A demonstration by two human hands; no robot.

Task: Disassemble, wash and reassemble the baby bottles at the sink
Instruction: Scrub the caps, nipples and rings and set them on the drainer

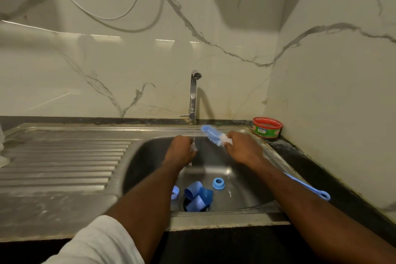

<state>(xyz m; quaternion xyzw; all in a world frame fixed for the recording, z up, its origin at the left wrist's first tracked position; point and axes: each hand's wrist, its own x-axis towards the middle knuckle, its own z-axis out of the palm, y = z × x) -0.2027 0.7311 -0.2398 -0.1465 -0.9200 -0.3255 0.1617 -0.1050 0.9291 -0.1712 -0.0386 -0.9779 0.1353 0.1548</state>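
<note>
Reaching over the steel sink [265, 157], both hands work under the tap [194, 92], which stands at the far rim against the marbled wall. The left hand [180, 150] is seen from its back, fingers curled down and away from the camera around a small clear part [194, 148] that shows only as a pale, glassy sliver at the hand's right edge, just where a thin stream of water comes down. What that part is cannot be told; most of it is hidden behind the knuckles.

The right hand [244, 148] is closed round the bottle brush [214, 134]. Its blue and white bristle head sticks out to the left and far side of the fingers, near the left hand but not touching it, while the long blue handle runs back under the forearm and comes out again at the near right, over the dark counter [317, 169], ending in a loop.

Down in the basin, well below the hands, lie the loose blue pieces: a blue ring [218, 183] flat on the sink floor to the right, a cluster of blue caps [198, 197] piled over the drain, and a paler blue collar [175, 192] at the left, half hidden by the left forearm.

On the counter in the far right corner sits a round red and green tub [267, 127]. The ribbed draining board [64, 156] stretches away to the left of the basin.
</note>
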